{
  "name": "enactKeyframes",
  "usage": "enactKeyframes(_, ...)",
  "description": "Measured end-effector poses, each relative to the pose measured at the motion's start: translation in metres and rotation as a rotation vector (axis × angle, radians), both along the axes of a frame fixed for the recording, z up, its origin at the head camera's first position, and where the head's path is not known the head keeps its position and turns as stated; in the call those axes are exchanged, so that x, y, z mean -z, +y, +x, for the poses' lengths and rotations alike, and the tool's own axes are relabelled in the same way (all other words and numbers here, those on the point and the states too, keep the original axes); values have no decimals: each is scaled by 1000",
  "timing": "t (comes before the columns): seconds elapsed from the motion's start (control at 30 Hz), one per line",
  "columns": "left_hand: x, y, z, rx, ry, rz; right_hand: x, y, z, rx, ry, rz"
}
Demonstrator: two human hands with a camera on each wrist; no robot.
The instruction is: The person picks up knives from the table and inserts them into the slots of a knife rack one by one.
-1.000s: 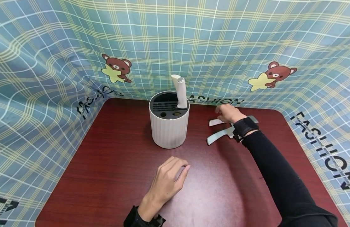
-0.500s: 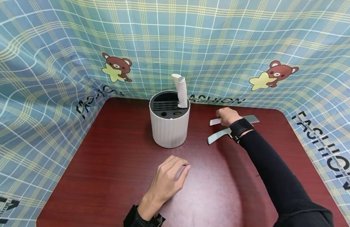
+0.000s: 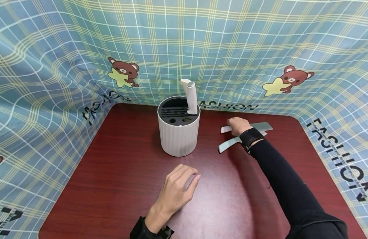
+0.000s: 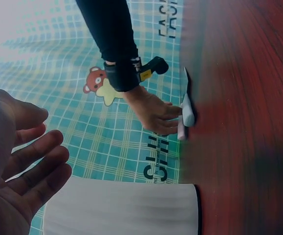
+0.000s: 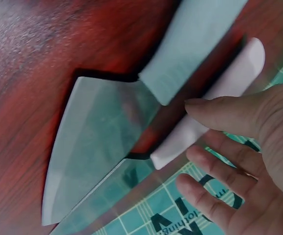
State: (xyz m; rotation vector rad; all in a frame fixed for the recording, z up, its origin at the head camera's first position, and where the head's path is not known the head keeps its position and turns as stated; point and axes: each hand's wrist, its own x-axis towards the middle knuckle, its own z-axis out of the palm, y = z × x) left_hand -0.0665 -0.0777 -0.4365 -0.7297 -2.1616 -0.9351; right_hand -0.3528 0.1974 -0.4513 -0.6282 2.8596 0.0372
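Two kitchen knives lie close together on the right of the table. My right hand (image 3: 239,126) is at the far knife, whose handle (image 5: 231,78) is pinkish white. In the right wrist view my thumb lies against one side of this handle, with curled fingers at the other. Nearer me is the second knife, with a pale bluish handle (image 3: 227,145) and a broad blade (image 5: 97,132) that overlaps the far one. My left hand (image 3: 175,189) stays over the front middle of the table, fingers loosely bent and holding nothing.
A white ribbed knife holder (image 3: 178,139) stands at the back middle, with black slots and round holes in its top. Two white-handled tools (image 3: 191,98) stand upright in it. A blue plaid curtain (image 3: 160,49) hangs round the table's (image 3: 118,172) back and sides.
My right hand has come down onto the far knife's handle and shifted slightly toward me, showing more of the blade behind it. My left hand has not moved.
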Motion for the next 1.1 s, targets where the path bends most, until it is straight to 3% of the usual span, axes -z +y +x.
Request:
enactKeyframes(0.43,1,-2,2,-10,-6,-2,13,3,-1,-69,117,52)
enactKeyframes(0.67,2,-2,3,-7,-12,-3,21,5,-3,-152,215,64)
enactKeyframes(1.1,4,-3,4,-5,-15,-1,27,8,1,-242,285,49)
